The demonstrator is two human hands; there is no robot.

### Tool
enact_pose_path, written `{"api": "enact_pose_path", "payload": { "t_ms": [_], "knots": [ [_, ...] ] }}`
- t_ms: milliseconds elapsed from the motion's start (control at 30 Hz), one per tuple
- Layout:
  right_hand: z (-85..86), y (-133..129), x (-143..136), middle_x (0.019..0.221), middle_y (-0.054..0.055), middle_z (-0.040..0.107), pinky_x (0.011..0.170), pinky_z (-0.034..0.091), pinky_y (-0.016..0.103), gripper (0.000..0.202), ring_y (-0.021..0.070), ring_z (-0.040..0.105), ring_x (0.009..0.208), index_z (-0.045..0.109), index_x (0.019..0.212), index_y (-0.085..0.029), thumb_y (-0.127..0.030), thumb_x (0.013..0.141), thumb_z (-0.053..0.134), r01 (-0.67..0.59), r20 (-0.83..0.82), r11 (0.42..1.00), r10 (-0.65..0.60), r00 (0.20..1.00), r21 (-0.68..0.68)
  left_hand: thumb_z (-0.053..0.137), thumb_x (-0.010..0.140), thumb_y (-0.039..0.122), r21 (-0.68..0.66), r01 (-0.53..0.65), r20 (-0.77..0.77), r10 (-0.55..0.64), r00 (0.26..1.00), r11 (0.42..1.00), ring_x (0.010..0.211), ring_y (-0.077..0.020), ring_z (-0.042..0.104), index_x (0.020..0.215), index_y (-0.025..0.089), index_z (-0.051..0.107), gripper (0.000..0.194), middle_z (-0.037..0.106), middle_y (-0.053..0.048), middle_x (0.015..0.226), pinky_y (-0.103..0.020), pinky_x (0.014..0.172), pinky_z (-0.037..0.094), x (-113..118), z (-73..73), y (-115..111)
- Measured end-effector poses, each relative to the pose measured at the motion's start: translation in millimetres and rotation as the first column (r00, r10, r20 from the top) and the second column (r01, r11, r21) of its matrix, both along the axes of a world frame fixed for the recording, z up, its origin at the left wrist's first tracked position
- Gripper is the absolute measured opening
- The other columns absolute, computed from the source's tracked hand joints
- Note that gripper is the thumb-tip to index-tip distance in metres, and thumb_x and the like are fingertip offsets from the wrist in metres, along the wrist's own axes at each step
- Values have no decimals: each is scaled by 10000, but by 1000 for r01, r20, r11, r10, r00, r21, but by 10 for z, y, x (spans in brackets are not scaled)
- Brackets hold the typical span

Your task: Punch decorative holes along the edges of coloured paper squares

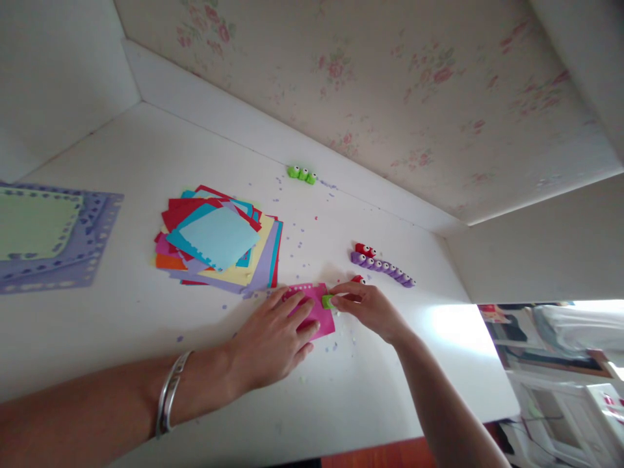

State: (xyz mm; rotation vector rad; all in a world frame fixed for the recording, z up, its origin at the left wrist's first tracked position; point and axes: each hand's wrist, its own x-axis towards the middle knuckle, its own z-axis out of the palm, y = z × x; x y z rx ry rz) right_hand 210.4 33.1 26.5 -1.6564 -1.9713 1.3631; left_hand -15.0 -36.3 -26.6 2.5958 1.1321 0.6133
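My left hand (275, 338) lies flat on a pink paper square (319, 311) on the white table (121, 325), fingers spread and pressing it down. My right hand (368, 305) pinches a small green paper punch (327, 301) set on the pink square's right edge. The square's far edge shows a row of punched holes. A silver bangle (170, 393) sits on my left wrist.
A fanned stack of coloured paper squares (217, 244) lies to the left. Green punches (302, 173) stand by the wall; a row of purple punches (385, 268) and red ones (365, 249) lie right of my hands. Punched purple and green sheets (43, 237) sit far left. Paper bits are scattered around.
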Motion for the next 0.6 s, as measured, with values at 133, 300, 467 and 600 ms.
{"api": "enact_pose_path", "payload": {
  "t_ms": [133,300,467,600],
  "knots": [
    [6,31,-15,875,31,743,644,550,288,186,179,692,759,763,912,-249,-389,801,710,38,20,996,-36,999,-85,483,946,425,-4,10,18,-10,1000,1000,1261,-295,428,1182,243,628,331,573,-81,1285,-517,1115,226,-5,-3,1],
    [15,47,-28,875,30,741,664,546,298,176,185,690,781,762,893,-252,-390,794,716,43,16,992,-41,999,-115,472,953,416,-2,16,34,-16,999,1000,1253,-296,430,1176,239,628,325,573,-78,1288,-519,1107,236,-6,-14,-5],
    [54,55,-55,889,35,736,688,529,295,178,181,685,790,760,891,-239,-379,789,717,47,56,991,-41,998,-122,482,949,419,5,17,38,-17,999,1000,1242,-292,436,1166,237,632,320,578,-75,1279,-519,1104,239,-8,-23,-6],
    [42,52,-60,904,35,733,692,519,302,203,183,675,784,761,890,-241,-404,778,718,50,66,990,-41,997,-128,485,950,411,3,14,38,-14,999,1000,1245,-285,433,1169,238,628,314,569,-71,1290,-514,1105,240,-9,-15,-3]
  ]
}}
